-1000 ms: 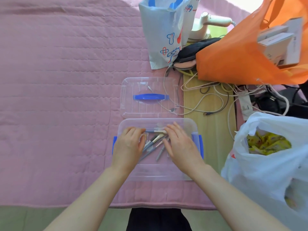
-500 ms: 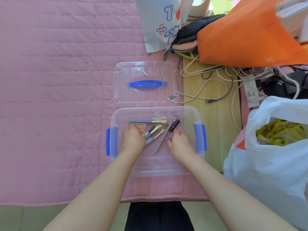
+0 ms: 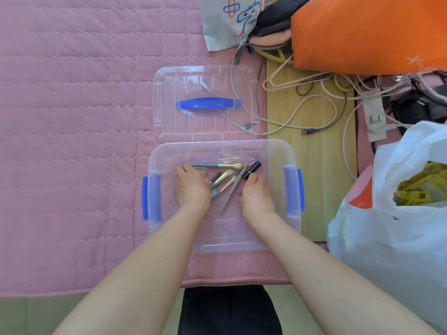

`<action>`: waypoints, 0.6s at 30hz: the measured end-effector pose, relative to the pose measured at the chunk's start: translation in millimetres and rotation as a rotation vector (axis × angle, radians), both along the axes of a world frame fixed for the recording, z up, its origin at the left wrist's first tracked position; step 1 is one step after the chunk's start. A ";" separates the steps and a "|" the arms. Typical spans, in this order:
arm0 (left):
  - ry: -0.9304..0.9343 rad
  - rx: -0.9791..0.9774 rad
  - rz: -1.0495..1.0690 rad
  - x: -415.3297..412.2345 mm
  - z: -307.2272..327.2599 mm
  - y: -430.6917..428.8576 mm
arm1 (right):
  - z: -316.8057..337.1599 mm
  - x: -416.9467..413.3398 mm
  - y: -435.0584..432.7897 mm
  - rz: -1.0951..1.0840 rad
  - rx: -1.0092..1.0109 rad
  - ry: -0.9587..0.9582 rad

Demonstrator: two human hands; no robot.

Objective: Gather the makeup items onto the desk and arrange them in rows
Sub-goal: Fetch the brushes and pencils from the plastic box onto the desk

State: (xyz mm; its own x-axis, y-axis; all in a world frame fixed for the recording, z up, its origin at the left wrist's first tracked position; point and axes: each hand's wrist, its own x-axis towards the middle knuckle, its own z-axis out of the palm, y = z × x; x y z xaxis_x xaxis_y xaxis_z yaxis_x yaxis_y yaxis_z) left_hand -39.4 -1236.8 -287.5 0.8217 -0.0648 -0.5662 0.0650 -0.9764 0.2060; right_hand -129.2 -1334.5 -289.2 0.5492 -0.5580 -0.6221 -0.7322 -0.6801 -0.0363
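A clear storage box (image 3: pixel 278 155) with blue latches lies on the pink quilted cover, and both my hands are inside it. Several makeup brushes (image 3: pixel 226 176) and a grey pencil (image 3: pixel 232 192) lie loose between them. My left hand (image 3: pixel 192 189) is curled, its fingers round a small square compact (image 3: pixel 201 169). My right hand (image 3: pixel 256 198) is curled at the lower end of a black tube (image 3: pixel 252 169). What its thumb touches is hidden.
The box's clear lid (image 3: pixel 169 117) with a blue handle lies just beyond it. Cables (image 3: pixel 314 110) sprawl over a wooden desk strip (image 3: pixel 314 177) at right. An orange bag (image 3: pixel 362 32), a white plastic bag (image 3: pixel 399 226) and a printed bag (image 3: pixel 229 20) crowd the right and back.
Both hands drew back toward me and curled, uncovering the brushes and black tube. The view tilted down, so the box sits nearer the centre.
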 end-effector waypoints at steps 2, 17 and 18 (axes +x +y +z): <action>0.011 -0.025 0.030 1.3 -2.0 -2.0 | -3.8 0.0 0.1 -0.001 0.006 0.003; 0.166 -0.147 0.036 2.1 7.0 12.3 | 6.1 -4.6 -11.7 -0.148 0.349 0.090; 0.172 -0.151 0.029 2.2 10.0 13.7 | 8.3 -4.4 -12.2 -0.170 0.369 0.086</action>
